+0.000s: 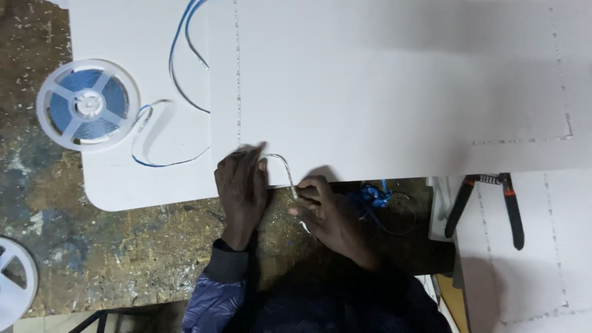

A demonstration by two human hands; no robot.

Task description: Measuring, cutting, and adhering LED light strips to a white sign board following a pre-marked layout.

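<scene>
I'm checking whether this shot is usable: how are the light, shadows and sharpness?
Head view: the white board is bright and somewhat washed out, with a soft shadow on its right part; the left hand and right hand are dark and slightly blurred; the lower middle is deep in shadow; the reel is fairly sharp.

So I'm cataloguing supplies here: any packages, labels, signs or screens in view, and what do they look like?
No labels, signs or screens show.
Strip reel: on the white board's left corner, round, white spokes, blue winding.
Second reel: at the left edge on the worn bench, white, cut off.
</scene>
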